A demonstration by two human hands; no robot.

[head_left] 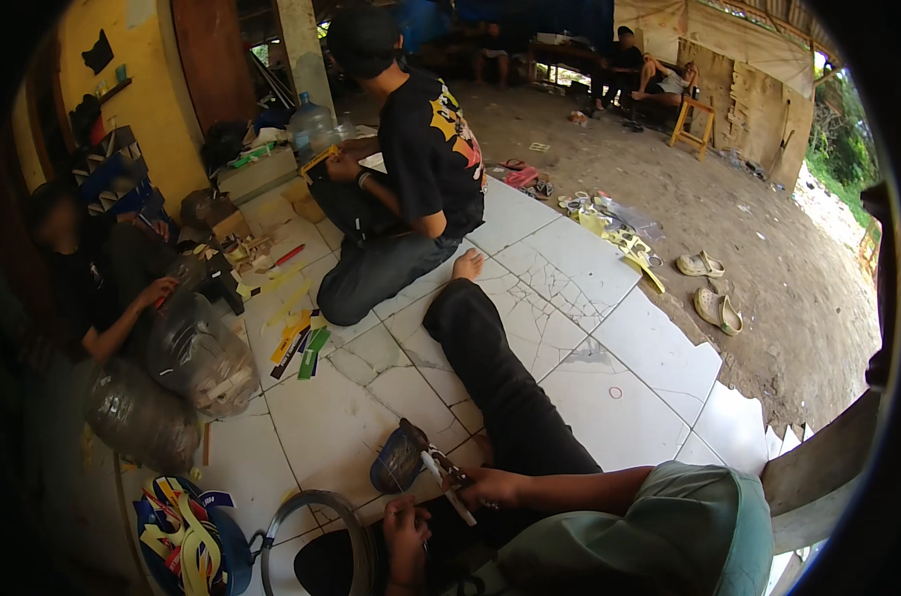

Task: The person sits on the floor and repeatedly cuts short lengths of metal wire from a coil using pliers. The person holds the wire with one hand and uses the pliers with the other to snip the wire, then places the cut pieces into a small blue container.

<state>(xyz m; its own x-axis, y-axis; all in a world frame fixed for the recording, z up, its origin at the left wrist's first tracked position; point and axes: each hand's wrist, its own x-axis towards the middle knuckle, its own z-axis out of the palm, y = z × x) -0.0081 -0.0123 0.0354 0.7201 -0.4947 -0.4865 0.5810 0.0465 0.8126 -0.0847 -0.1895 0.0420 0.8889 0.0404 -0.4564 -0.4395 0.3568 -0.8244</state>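
Clear plastic sacks (197,353) at left; flat yellow-green packets (301,343) on tiles.

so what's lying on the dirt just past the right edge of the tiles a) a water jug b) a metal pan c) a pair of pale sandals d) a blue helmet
c: two pale sandals lie on the bare dirt beside the white tiled floor.

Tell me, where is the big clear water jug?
In the head view the water jug stands at the upper left, by the yellow wall, just behind and left of the seated person in the black shirt.
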